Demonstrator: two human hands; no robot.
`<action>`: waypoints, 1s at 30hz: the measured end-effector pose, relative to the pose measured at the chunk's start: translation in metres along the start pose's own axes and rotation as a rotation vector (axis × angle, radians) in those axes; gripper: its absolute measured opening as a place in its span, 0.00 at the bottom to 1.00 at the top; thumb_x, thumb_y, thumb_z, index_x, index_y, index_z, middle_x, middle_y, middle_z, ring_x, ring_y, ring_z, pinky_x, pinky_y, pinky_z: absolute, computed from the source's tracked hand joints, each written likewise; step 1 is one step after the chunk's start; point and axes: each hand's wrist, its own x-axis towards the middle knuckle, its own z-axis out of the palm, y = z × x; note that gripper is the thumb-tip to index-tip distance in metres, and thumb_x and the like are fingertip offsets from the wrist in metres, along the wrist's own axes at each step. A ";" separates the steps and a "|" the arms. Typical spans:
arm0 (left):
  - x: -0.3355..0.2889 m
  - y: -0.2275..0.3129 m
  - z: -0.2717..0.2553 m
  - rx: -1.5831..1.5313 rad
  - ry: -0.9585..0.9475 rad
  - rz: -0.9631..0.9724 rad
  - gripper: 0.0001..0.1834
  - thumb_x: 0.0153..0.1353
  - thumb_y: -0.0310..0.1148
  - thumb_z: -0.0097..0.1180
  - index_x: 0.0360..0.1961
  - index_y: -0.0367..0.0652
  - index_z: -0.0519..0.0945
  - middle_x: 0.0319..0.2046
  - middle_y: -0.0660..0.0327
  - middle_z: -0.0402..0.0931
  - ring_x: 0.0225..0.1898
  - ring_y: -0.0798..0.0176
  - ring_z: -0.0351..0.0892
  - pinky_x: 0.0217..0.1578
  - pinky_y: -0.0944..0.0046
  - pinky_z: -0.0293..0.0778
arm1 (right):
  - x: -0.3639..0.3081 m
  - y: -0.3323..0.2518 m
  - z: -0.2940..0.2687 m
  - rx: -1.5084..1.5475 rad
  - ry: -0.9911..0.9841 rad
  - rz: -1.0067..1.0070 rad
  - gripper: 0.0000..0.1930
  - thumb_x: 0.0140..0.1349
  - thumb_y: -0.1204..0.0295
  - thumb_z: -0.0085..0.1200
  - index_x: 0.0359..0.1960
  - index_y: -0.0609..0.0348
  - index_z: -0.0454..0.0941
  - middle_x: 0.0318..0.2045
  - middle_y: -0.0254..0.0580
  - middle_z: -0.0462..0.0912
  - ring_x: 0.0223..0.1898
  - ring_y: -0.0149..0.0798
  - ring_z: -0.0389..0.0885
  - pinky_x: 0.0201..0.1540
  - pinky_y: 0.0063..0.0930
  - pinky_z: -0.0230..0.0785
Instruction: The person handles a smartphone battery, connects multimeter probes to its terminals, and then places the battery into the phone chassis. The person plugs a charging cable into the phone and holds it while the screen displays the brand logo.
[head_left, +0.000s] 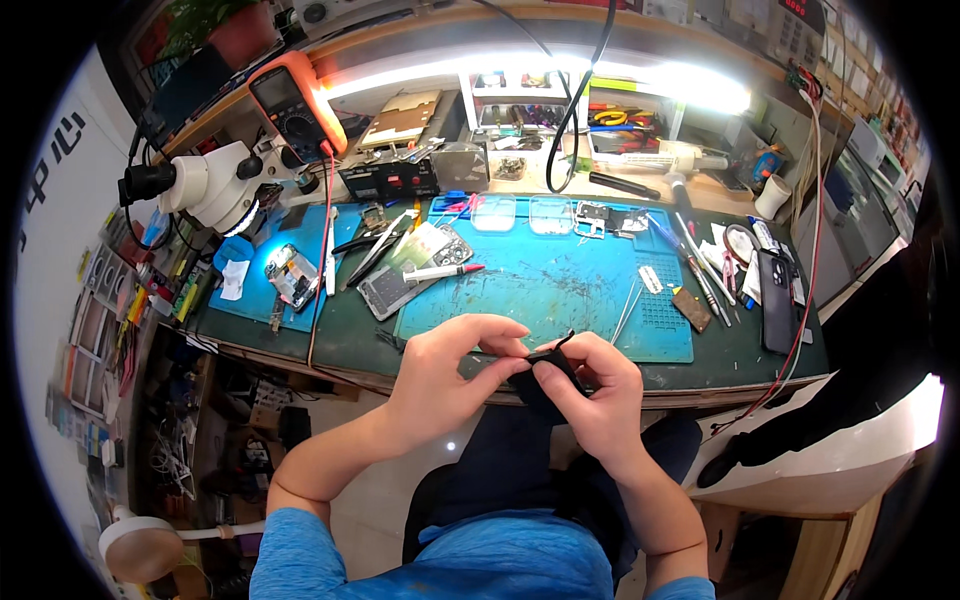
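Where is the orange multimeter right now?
Head view, upper left: the orange multimeter is just above and to the right of the white microscope.

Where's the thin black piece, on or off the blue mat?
Off the mat: left hand and right hand hold the thin black piece up.

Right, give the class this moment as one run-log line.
right hand: holds black item, kind unclear | left hand: fingertips at its edge | place: near bench front | blue mat: clear trays toward back
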 end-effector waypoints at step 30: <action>-0.036 -0.012 0.037 -0.951 -0.016 -0.269 0.05 0.70 0.25 0.64 0.44 0.36 0.82 0.41 0.62 0.80 0.43 0.73 0.76 0.44 0.70 0.73 | -0.024 0.004 0.003 0.182 0.155 -0.075 0.07 0.60 0.84 0.67 0.30 0.66 0.79 0.37 0.44 0.89 0.37 0.31 0.85 0.40 0.22 0.74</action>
